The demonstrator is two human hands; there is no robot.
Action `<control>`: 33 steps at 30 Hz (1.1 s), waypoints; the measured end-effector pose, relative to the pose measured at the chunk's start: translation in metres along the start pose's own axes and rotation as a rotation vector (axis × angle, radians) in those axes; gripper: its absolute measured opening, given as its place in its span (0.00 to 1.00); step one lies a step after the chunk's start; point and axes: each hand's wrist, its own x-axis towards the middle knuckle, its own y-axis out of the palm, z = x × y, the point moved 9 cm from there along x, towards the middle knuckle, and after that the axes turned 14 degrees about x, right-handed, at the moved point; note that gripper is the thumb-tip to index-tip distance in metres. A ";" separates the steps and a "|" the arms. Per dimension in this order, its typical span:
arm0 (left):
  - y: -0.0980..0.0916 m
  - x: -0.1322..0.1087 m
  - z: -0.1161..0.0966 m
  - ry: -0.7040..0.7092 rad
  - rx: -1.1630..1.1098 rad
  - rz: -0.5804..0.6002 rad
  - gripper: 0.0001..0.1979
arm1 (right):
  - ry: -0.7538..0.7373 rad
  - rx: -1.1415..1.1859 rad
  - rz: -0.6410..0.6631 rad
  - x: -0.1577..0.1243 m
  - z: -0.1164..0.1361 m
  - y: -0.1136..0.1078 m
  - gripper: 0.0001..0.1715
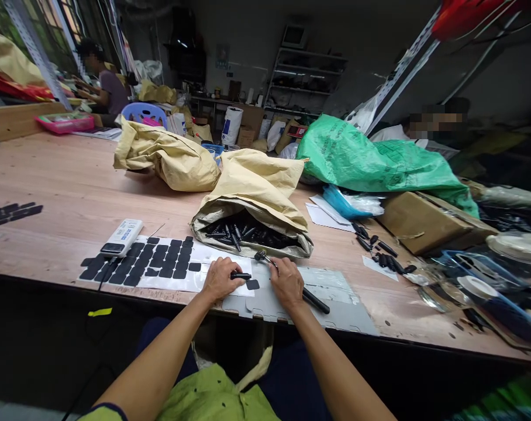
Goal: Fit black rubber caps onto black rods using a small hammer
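My left hand (221, 278) is closed on a short black pen-shaped piece (240, 275), held over a white sheet. In my right hand (287, 282) is a ratchet wrench (316, 300), with a dark rounded head, a bright metal neck and a long black handle. Its head (261, 255) points toward the sack, and the handle sticks out past the palm toward me. A dark rounded square (252, 285) lies between the hands. Behind them, an open paper sack (265, 181) shows many black pen-shaped pieces (234, 233) in its mouth.
Rows of dark squares (162, 257) lie on the left, beside a white device (124, 237) with a cable. Grey sheeting (335, 286) covers the table edge. At right are loose black pieces (386, 260), a cardboard box (427, 222) and a green sack (371, 158). Two people sit beyond.
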 end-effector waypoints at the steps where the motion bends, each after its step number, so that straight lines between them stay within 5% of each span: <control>1: 0.001 0.001 0.001 0.001 0.000 0.003 0.08 | -0.015 -0.013 0.006 0.001 -0.001 0.004 0.12; 7: -0.009 -0.005 -0.010 0.062 -0.005 0.012 0.08 | -0.040 -0.073 0.006 -0.001 0.002 0.011 0.10; 11: -0.019 -0.049 -0.045 0.273 -0.044 -0.020 0.08 | -0.041 -0.088 0.006 0.000 0.004 0.010 0.10; 17: 0.030 -0.136 -0.066 0.491 0.209 -0.082 0.08 | -0.032 -0.097 0.007 -0.001 0.005 0.009 0.09; 21: 0.049 -0.151 -0.064 0.493 0.304 -0.140 0.23 | -0.027 -0.088 0.002 -0.001 0.006 0.008 0.10; 24: 0.026 -0.128 -0.068 0.525 0.263 -0.194 0.23 | -0.033 -0.094 0.001 -0.001 0.006 0.008 0.09; 26: -0.007 -0.089 -0.056 0.418 0.261 -0.291 0.18 | -0.034 -0.096 0.000 -0.001 0.006 0.008 0.09; 30: -0.067 0.009 0.012 -0.060 0.342 -0.395 0.15 | -0.027 -0.090 0.006 -0.001 0.005 0.009 0.09; 33: -0.079 0.059 0.050 -0.211 0.438 -0.288 0.14 | -0.026 -0.082 0.009 -0.001 0.004 0.009 0.09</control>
